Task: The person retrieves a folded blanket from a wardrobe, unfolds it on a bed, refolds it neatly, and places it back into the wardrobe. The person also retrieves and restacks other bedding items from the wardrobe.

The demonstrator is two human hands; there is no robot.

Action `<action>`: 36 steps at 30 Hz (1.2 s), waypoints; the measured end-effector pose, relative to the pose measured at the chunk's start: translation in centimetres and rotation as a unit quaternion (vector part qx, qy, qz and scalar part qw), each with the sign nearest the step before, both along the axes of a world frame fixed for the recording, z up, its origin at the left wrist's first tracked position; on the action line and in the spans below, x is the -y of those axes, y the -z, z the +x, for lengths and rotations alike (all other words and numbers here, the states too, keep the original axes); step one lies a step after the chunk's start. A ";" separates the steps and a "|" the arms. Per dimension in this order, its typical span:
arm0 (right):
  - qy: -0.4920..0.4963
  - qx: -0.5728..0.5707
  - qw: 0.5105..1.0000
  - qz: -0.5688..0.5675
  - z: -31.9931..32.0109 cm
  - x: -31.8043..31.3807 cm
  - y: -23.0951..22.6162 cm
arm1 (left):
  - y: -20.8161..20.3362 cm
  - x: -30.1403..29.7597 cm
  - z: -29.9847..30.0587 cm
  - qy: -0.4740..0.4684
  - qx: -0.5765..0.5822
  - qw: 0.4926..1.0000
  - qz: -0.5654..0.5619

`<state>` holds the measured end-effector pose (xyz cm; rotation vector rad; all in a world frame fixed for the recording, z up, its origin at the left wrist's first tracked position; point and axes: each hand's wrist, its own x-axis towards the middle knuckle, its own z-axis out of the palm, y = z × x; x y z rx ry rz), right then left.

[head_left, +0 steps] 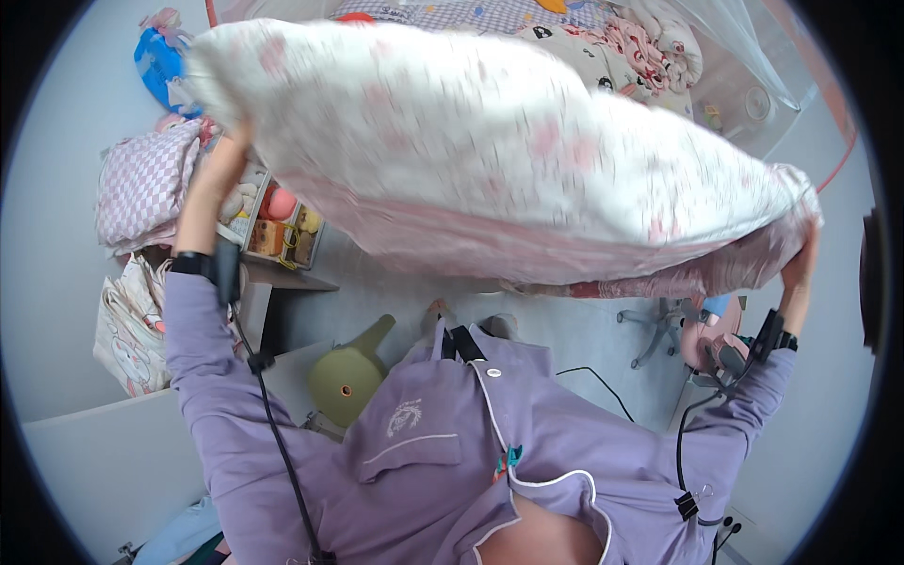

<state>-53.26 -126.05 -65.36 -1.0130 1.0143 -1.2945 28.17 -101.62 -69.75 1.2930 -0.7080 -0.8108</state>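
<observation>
I'm gripping one white-and-pink quilt (490,160): left hand (235,146) on its left end, fingers mostly hidden; right hand (803,252) closing on its right end. Quilt's spanning between my fingers, above the floor (584,334). One wheeled chair (668,325) is standing right.

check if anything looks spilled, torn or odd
No spill or tear is visible. One oddity: a black binder clip, normally for paper, grips the purple shirt at its right sleeve, beside a black cable. The floral bedding held up by the left hand and right hand is blurred, so small flaws can't be told.
</observation>
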 end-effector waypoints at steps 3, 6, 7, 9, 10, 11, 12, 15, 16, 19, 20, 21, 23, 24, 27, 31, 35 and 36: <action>0.088 -0.129 0.981 0.114 -3.8 -2.3 2.5 | 2.9 1.7 -1.4 0.049 0.043 0.984 0.165; 0.128 -0.049 0.979 0.148 -6.9 -3.5 0.0 | 0.1 4.5 2.0 -0.114 -0.058 0.991 0.025; 0.151 -0.030 0.981 0.118 -7.3 -3.8 -1.1 | -1.1 6.0 2.8 -0.135 -0.098 0.986 -0.026; 0.197 0.064 0.978 0.001 -7.0 -4.6 -2.9 | -1.9 8.0 2.8 -0.044 -0.118 0.981 -0.150; 0.231 0.090 0.968 -0.044 -6.5 -4.9 -3.0 | -1.8 8.7 2.4 0.050 -0.107 0.967 -0.224; 0.188 0.094 0.977 -0.028 -6.1 -5.3 -2.6 | -0.9 9.4 1.4 0.031 -0.093 0.989 -0.109; 0.080 0.031 0.996 -0.022 -5.7 -5.4 -1.6 | 0.4 9.7 0.4 0.044 -0.057 0.997 -0.019; 0.107 -0.131 0.985 0.033 -6.8 -5.1 3.0 | 3.5 10.1 -0.3 0.087 0.026 0.994 0.067; 0.116 -0.122 0.985 0.040 -8.3 -4.7 3.9 | 4.1 10.4 0.2 0.070 0.033 0.996 0.044; 0.175 -0.075 0.982 0.010 -12.9 -3.7 6.8 | 5.4 12.1 2.1 0.039 -0.039 0.998 0.039; 0.233 -0.060 0.971 0.010 -14.2 -3.5 6.9 | 5.1 12.5 2.9 0.016 -0.055 0.998 0.033; 0.201 -0.072 0.977 -0.017 -15.5 -3.4 6.4 | 4.3 12.8 3.6 0.000 -0.044 0.999 -0.015; 0.219 -0.069 0.973 0.002 -16.8 -3.8 4.7 | 2.4 13.3 4.3 0.017 -0.044 0.995 -0.086; 0.219 -0.084 0.971 -0.034 -16.9 -4.2 3.7 | 1.7 13.1 4.2 0.029 -0.028 0.991 -0.126; 0.213 0.000 0.972 -0.099 -15.3 -6.7 3.1 | 2.6 11.8 2.1 0.110 -0.017 0.993 -0.024; 0.115 -0.226 0.951 0.176 -12.5 -10.4 8.5 | 9.4 9.1 -0.8 0.117 0.142 0.964 0.193; 0.215 -0.146 0.951 0.168 -13.1 -11.7 10.7 | 9.9 9.3 2.7 0.064 -0.004 0.982 0.179; 0.249 -0.108 0.951 0.150 -13.5 -11.9 10.4 | 9.4 9.4 3.5 0.047 -0.046 0.987 0.146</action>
